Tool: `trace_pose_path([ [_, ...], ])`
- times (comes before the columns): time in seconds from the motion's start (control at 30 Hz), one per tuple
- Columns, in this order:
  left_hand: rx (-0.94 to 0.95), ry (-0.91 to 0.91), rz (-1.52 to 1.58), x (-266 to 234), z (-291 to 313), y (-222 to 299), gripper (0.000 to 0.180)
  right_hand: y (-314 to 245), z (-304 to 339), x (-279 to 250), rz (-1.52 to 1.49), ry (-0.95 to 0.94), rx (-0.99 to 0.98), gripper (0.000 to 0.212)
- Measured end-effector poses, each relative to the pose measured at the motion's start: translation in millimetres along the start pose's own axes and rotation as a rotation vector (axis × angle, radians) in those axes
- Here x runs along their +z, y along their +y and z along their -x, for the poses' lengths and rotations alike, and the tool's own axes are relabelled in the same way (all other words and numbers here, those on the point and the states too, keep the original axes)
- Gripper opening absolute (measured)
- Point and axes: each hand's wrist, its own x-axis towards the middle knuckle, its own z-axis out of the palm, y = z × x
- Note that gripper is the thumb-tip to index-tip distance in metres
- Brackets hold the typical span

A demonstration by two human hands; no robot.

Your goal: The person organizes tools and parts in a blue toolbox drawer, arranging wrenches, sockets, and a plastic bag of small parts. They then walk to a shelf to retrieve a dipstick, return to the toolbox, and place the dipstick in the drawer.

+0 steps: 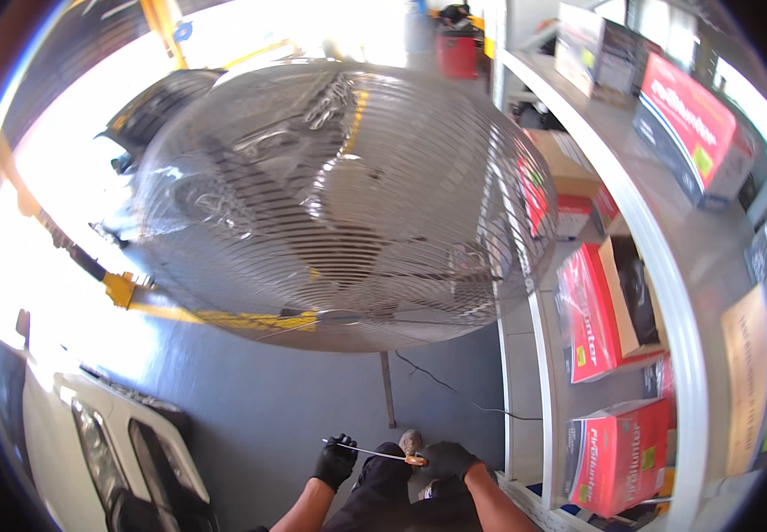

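Observation:
A long thin screwdriver (pixel 416 460) with an orange handle lies almost level across my lap area. My left hand (pixel 337 461), in a black glove, is closed around its metal shaft near the tip, which sticks out past the fingers on the left. My right hand (pixel 452 462), also gloved in black, is closed on the handle end; its fingers are partly hidden. In front of both hands stands a large fan (pixel 339 213) with a round wire cage, blurred in the picture. Neither hand touches the fan.
A metal shelf rack (pixel 658 239) on the right holds several red boxes (pixel 609 310). A pale car bumper with lights (pixel 104 443) lies at the left. A yellow lift arm (pixel 166 312) extends behind the fan, and a dark cable (pixel 454 390) crosses the grey floor.

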Motion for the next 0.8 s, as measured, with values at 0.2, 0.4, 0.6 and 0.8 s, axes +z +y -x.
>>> trace_pose_path([
  [0.2, 0.122, 0.207, -0.022, 7, 127, 87, 0.039, -97, 26, -7, 0.141, 0.148, -0.159, 0.034],
  [0.4, 0.196, 0.252, 0.256, -8, 171, 177, 0.034, -222, 9, -53, 0.269, 0.111, -0.25, 0.031],
  [0.6, 0.487, 0.081, 0.251, -105, 193, 341, 0.029, -369, -84, -80, 0.192, 0.206, -0.291, 0.036],
  [0.8, 0.682, 0.352, -0.259, -51, 233, 492, 0.029, -494, -171, -104, -0.095, 0.43, -0.519, 0.037],
])
